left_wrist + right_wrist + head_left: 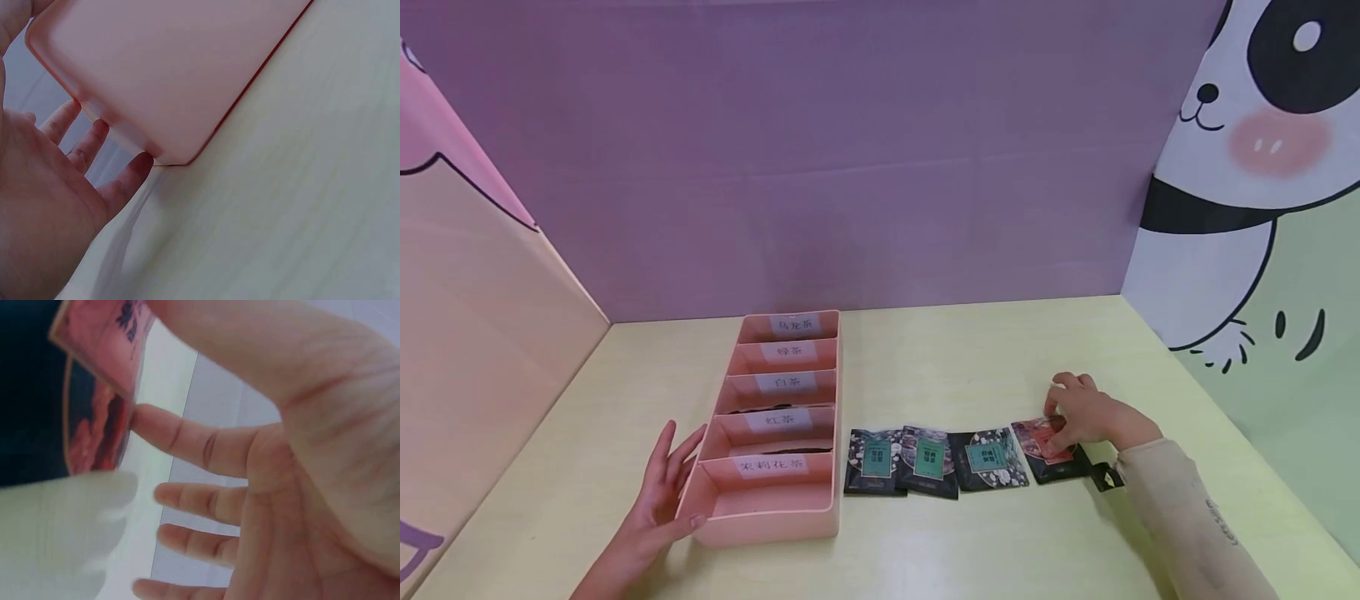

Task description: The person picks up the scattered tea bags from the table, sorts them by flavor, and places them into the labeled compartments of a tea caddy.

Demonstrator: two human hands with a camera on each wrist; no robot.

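Observation:
My left hand (655, 508) rests against the left side of a pink divided box (767, 529), thumb near its front corner. Its spread fingertips touch the box wall (169, 69) in the left wrist view. Over on the right, my right hand (1093, 417) pinches a black tea packet with a red label (1051, 454) between thumb and forefinger. Close up, the right wrist view has the forefinger at the edge of this tea packet (94, 425), with the other fingers extended clear of it. Three dark tea packets with green labels (928, 458) lie between box and right hand.
White paper labels with Chinese writing (772, 465) mark the box's compartments. Dark packet edges (782, 407) show in two of them. Another black packet (1107, 477) pokes out beside the right sleeve. A purple wall (865, 167) borders the pale table (955, 358) at the back.

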